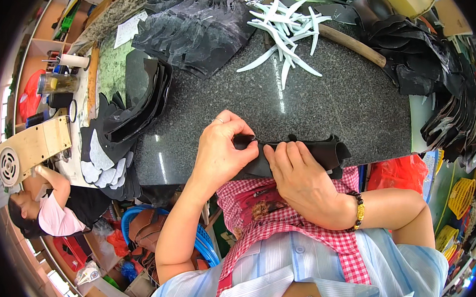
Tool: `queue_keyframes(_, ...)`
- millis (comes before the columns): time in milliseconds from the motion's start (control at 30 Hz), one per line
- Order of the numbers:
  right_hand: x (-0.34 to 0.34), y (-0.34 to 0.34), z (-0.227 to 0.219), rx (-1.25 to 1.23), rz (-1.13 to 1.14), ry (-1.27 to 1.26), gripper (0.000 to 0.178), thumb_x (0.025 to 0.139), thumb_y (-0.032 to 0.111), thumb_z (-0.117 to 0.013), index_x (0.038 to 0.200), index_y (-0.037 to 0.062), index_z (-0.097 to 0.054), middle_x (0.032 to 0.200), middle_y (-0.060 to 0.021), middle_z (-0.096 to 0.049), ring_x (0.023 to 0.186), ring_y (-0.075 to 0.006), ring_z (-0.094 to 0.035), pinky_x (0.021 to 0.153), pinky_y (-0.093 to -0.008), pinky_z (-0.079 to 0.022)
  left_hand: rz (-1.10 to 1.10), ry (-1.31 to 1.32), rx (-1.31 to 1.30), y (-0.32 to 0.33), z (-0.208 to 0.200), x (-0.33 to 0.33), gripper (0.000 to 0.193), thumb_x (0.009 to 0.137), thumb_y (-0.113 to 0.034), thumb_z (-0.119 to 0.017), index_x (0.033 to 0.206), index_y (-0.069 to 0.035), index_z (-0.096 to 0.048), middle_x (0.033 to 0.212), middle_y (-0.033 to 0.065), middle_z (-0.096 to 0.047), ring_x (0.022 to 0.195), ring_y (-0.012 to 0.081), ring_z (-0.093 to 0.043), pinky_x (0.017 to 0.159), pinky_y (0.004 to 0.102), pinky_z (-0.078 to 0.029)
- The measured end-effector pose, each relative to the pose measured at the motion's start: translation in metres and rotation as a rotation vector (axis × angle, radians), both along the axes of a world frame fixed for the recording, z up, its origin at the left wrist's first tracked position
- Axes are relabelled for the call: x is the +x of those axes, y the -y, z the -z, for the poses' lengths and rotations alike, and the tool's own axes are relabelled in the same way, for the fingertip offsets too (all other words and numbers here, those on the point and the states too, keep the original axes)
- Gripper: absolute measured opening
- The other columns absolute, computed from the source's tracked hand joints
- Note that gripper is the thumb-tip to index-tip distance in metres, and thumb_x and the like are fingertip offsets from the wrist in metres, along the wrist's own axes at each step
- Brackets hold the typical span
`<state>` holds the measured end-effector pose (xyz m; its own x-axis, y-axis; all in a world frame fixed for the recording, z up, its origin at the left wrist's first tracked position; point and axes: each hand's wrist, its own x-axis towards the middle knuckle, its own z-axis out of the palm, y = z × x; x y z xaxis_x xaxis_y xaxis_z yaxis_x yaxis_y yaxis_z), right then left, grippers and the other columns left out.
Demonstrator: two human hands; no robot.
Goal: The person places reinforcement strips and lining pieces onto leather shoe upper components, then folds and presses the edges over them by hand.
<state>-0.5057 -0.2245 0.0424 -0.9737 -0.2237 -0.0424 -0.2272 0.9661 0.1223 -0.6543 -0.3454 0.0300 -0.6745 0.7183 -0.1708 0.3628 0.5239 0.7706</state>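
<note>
A black leather piece [330, 152], folded or curled over, lies along the near edge of the dark stone slab [306, 98]. Its left end is pinched between the thumb and fingers of my left hand [221, 150]. My right hand [304, 177] rests over its middle, fingers together and pressing it, with the thumb hidden beneath. The fingertips of both hands almost meet. Beyond them on the slab is a pile of pale, curved, pointed strips [286, 31].
Stacked black pieces stand at the left [148, 99], far left [193, 31] and far right [418, 50]. A wooden-handled tool [353, 44] lies behind the pale pile. Below the slab are a blue basket [205, 244] and a red bag [400, 175]. Another person [62, 208] works at the left.
</note>
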Motion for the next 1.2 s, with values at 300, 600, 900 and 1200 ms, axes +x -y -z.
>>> queue_keyframes(300,-0.029,0.006,-0.007,0.05,-0.024,0.316,0.039,0.085,0.023,-0.05,0.12,0.0072,-0.06,0.098,-0.0107,-0.054,0.097,-0.026,-0.048,0.087,-0.0347,-0.034,0.093,-0.568,0.109,0.011,0.0,0.03,0.031,0.081,-0.004,-0.065,0.111,-0.002,-0.058,0.106,0.0138,-0.06,0.088,0.0313,-0.061,0.077,0.0379,-0.049)
queue_keyframes(600,0.003,-0.11,-0.023,-0.905,0.054,0.146,0.031,0.069,0.011,-0.073,0.099,0.0041,-0.067,0.098,-0.012,-0.066,0.091,-0.0321,-0.061,0.079,-0.0405,-0.049,0.25,-0.405,0.192,-0.022,-0.012,0.069,0.054,0.072,-0.037,-0.076,0.102,0.005,-0.063,0.11,0.0189,-0.059,0.102,0.0341,-0.057,0.089,0.04,-0.047)
queue_keyframes(900,0.049,-0.053,-0.013,-0.758,0.347,-0.335,0.02,0.078,0.003,-0.064,0.097,0.002,-0.061,0.093,-0.0127,-0.06,0.082,-0.0329,-0.06,0.073,-0.0373,-0.05,0.33,-0.416,0.008,-0.063,-0.007,0.052,0.012,0.084,-0.011,-0.062,0.077,-0.002,-0.062,0.07,0.0154,-0.057,0.071,0.0356,-0.061,0.063,0.0452,-0.047)
queue_keyframes(1200,0.032,-0.039,0.006,-0.788,0.623,-0.274,0.024,0.07,0.013,-0.073,0.087,0.0025,-0.059,0.083,-0.0107,-0.055,0.079,-0.0287,-0.057,0.07,-0.039,-0.048,0.304,-0.347,-0.103,-0.067,-0.019,0.055,0.017,0.088,-0.013,-0.059,0.078,0.0,-0.06,0.076,0.0172,-0.06,0.072,0.0368,-0.061,0.065,0.0451,-0.048)
